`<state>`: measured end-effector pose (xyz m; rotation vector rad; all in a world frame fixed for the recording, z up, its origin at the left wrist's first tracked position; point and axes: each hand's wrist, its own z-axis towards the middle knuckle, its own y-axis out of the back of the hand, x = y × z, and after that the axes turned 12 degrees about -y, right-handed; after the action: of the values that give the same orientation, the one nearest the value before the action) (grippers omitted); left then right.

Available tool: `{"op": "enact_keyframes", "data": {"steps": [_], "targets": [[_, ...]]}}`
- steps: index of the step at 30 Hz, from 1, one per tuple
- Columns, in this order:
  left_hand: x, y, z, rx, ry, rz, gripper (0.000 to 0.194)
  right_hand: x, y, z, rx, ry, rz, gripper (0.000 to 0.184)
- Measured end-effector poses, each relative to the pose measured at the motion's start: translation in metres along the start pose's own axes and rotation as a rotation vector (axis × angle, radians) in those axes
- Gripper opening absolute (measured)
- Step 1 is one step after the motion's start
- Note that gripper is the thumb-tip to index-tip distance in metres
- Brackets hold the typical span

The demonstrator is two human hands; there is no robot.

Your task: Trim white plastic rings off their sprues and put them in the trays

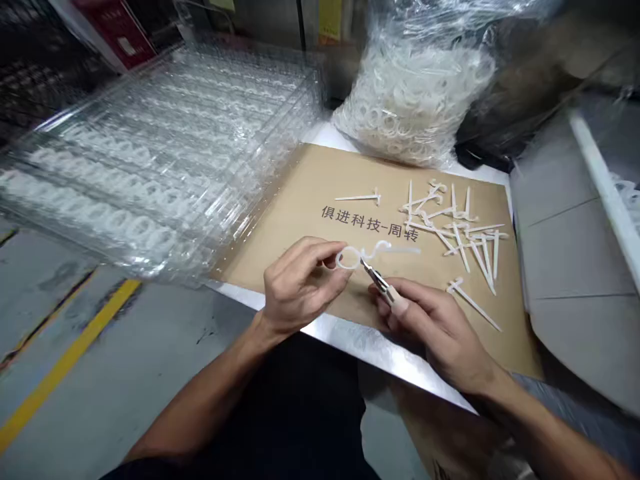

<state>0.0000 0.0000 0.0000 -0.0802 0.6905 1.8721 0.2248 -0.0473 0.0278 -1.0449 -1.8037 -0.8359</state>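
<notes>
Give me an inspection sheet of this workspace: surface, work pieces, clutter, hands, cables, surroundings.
Surface: brown cardboard sheet with printed Chinese characters, lying on a steel table.
Work pieces: white plastic looped piece and small snips, tips at the loop.
Clutter: loose white plastic pieces scattered on the cardboard.
Hands: left hand pinches the looped piece; right hand grips the snips.
Cables: nothing seen.
Surroundings: stacked clear trays of white parts, a clear bag of white rings, a concrete floor with a yellow line.
</notes>
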Motion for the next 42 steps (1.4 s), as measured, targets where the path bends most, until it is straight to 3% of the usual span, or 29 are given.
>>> {"op": "enact_keyframes", "data": {"steps": [28,42], "targets": [[-0.0011,-0.0002,-0.0007,0.033,0.006,-0.015,0.021,-0.0033,0.0007,0.0015,-0.041,-0.032,-0.002,0.038],[-0.001,-0.0013,-0.0016,0.033,-0.003,-0.018,0.02,-0.0043,-0.0043,0.0009,-0.092,0.093,-0.258,0.042]]}}
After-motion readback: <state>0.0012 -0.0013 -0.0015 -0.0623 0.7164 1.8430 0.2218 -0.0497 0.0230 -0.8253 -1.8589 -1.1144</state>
